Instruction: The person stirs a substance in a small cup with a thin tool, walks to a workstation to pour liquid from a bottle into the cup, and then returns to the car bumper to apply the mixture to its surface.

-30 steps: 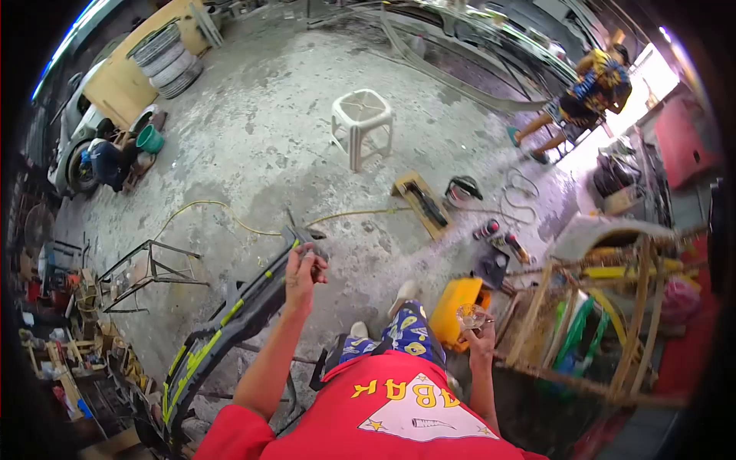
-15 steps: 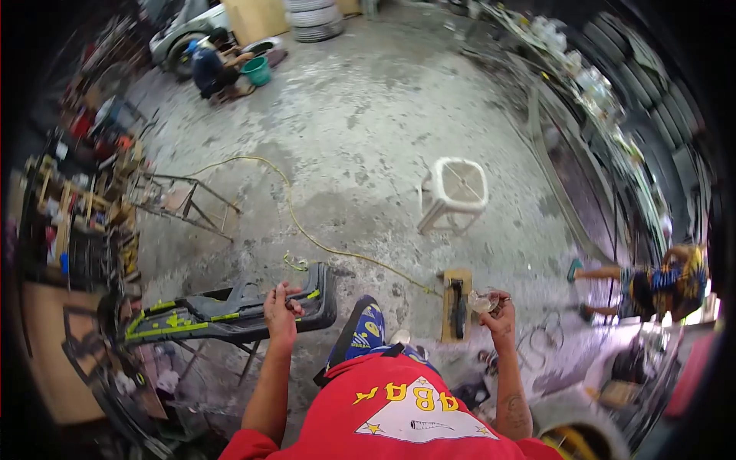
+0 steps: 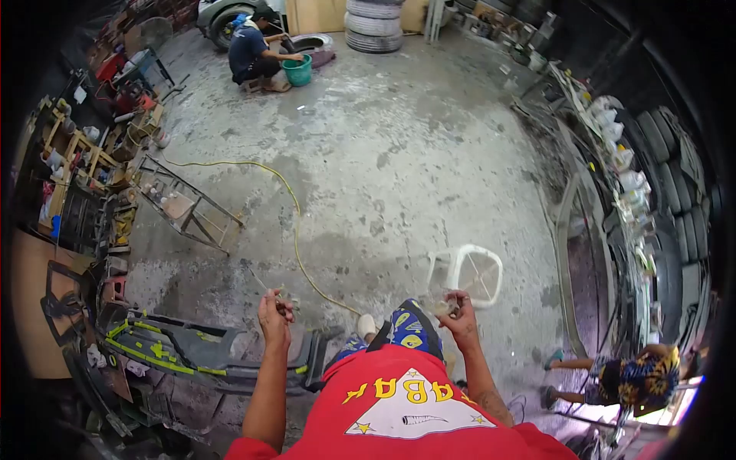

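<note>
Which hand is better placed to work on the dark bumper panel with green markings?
Probably left. The left hand hangs just above the bumper panel with a thin tool; the right hand holds a small clear object near the white stool.

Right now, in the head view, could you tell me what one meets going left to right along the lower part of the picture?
Black bumper with yellow-green marks → left hand → right hand → white plastic stool → person in the patterned shirt.

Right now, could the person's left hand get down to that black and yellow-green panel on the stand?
Probably yes. The left hand, closed on a thin tool, hovers just above the panel, with nothing between them. The right hand holds something small.
</note>
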Tool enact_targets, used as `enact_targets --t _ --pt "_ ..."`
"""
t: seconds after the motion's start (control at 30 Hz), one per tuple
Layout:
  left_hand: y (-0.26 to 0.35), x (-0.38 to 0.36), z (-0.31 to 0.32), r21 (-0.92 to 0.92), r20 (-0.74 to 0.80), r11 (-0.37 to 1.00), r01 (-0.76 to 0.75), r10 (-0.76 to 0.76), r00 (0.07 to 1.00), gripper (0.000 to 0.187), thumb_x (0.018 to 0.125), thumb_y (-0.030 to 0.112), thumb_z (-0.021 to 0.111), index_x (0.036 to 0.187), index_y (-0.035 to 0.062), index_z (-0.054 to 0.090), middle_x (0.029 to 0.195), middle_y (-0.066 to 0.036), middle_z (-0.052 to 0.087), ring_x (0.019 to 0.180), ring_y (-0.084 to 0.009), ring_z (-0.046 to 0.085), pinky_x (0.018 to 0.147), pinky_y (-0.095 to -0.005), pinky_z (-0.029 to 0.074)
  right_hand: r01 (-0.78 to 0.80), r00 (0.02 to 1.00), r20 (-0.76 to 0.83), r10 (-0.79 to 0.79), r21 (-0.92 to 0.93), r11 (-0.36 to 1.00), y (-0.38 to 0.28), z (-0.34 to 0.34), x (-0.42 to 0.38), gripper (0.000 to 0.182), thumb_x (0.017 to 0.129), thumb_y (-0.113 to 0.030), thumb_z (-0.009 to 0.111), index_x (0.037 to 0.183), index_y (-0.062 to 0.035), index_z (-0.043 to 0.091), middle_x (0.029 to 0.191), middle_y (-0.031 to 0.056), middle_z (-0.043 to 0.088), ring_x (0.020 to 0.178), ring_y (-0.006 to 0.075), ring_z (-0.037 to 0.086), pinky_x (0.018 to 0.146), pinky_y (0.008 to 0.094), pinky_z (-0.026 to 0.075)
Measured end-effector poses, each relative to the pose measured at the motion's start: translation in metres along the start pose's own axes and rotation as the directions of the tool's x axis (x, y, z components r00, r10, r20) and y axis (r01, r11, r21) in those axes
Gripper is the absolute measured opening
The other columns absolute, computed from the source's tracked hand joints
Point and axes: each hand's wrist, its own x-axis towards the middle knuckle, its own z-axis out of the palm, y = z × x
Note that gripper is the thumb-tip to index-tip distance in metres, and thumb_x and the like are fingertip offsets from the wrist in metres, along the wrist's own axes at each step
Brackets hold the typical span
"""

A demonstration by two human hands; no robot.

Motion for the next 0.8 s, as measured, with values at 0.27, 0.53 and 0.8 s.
enact_targets --t 0.27,0.53,0.8 --pt "0.064 0.13 0.039 -0.039 -0.307 0.991 -0.131 0.113 0.945 0.038 0.103 0.042 0.053 0.114 0.0053 0.055 0.07 -0.007 0.062 0.049 -0.0099 0.051 0.044 -0.0248 0.041 -0.016 0.998 0.068 0.021 -0.074 0.997 -0.041 0.018 0.233 0.055 0.078 -0.006 0.079 0.125 -0.0088 0.051 0.116 0.0065 0.052 0.092 0.0174 0.061 0.059 0.0279 0.054" --pt "0.092 0.206 0.102 -0.304 -0.477 0.944 -0.13 -0.033 0.878 0.035 0.104 0.039 0.053 0.111 0.0055 0.058 0.07 -0.008 0.063 0.048 -0.0115 0.052 0.043 -0.0256 0.042 0.184 0.875 0.482 -0.051 -0.234 0.955 -0.175 0.173 0.531 0.038 0.084 -0.009 0.077 0.116 -0.0058 0.056 0.102 0.0052 0.062 0.085 0.012 0.06 0.06 0.026 0.05" --pt "0.074 0.282 0.06 -0.509 -0.685 0.775 -0.375 -0.101 0.721 0.032 0.104 0.036 0.054 0.109 0.0045 0.058 0.069 -0.011 0.065 0.047 -0.0123 0.053 0.041 -0.026 0.042 0.385 0.525 0.85 -0.036 -0.201 0.901 -0.228 0.478 0.66 0.036 0.087 -0.004 0.075 0.118 -0.0087 0.057 0.104 0.0046 0.066 0.087 0.0103 0.063 0.061 0.0243 0.053"
